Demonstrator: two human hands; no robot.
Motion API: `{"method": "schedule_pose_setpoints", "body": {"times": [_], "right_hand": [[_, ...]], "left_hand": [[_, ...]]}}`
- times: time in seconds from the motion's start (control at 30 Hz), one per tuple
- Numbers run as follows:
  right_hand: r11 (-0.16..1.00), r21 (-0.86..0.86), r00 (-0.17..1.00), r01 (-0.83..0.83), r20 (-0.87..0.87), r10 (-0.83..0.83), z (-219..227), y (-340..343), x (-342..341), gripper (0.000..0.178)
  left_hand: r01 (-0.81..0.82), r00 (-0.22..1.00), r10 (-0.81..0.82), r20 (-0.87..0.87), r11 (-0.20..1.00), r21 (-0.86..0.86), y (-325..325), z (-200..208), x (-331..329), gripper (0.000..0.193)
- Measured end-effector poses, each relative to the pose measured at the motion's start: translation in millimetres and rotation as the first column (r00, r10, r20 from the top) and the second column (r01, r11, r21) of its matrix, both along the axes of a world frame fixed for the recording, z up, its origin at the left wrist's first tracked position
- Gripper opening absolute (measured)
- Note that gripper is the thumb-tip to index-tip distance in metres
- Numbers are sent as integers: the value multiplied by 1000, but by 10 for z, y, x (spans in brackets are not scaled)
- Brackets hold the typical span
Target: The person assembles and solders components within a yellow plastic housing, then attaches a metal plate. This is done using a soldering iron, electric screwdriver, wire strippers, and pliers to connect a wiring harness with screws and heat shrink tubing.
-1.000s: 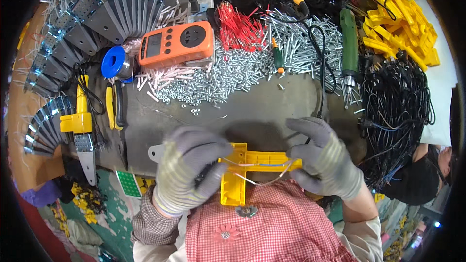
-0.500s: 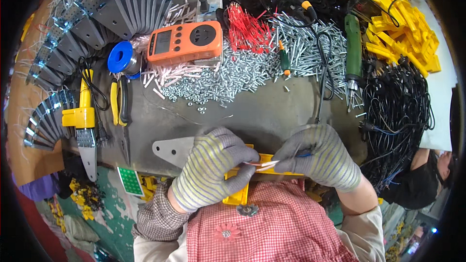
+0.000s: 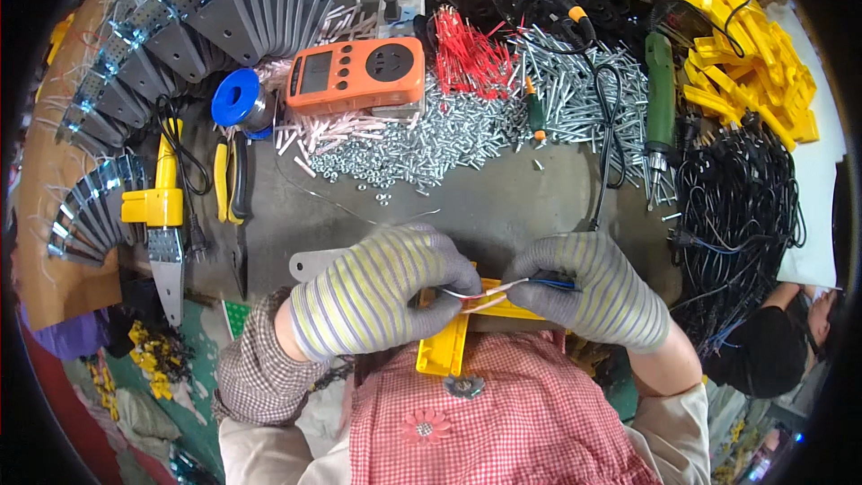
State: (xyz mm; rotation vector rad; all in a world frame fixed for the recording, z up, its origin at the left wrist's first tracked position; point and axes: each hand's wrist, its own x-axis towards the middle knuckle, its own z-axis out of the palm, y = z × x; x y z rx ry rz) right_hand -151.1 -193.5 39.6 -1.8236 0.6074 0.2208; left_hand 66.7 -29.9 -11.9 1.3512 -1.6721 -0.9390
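My left hand (image 3: 382, 292), in a striped grey glove, is closed with thumb and fingers pinching the ends of thin white wires (image 3: 496, 291). My right hand (image 3: 597, 292), gloved alike, pinches the other side of these wires, and a short blue wire (image 3: 553, 284) shows at its fingers. The wires stretch across the gap between both hands. Beneath them lies a yellow plastic housing (image 3: 442, 348), partly covered by my hands, at the table's near edge. A flat grey metal plate (image 3: 312, 264) sticks out from behind my left hand, its other end hidden.
An orange meter (image 3: 355, 76) stands beyond heaps of screws (image 3: 449, 139) and red sleeved parts (image 3: 471, 58). Pliers (image 3: 231, 180), a solder spool (image 3: 241, 101) and a yellow-handled tool (image 3: 164, 207) lie left. Right are a green screwdriver (image 3: 660, 99), black cables (image 3: 736, 207) and yellow housings (image 3: 745, 63).
My hands have drawn a little farther apart, so more of the wires shows between them. My left hand now covers more of the metal plate. The whole view has shifted slightly.
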Motion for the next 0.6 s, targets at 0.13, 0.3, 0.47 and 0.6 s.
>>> {"method": "schedule_pose_setpoints", "body": {"times": [0.13,0.3,0.47,0.6], "right_hand": [[930,-363,966,59,256,39,-75,125,-20,14],[963,-257,975,76,223,-18,-154,114,-87,14],[983,-170,986,77,162,-49,-170,137,-58,23],[967,-254,990,-4,134,39,-103,118,-79,31]], "left_hand": [[-26,978,25,206,1000,0,5,-3,-76,22],[-61,979,53,195,998,34,-10,-22,-68,23],[-29,993,20,114,997,70,-31,-12,-30,26],[-7,983,0,186,999,37,19,25,-31,32]]}}
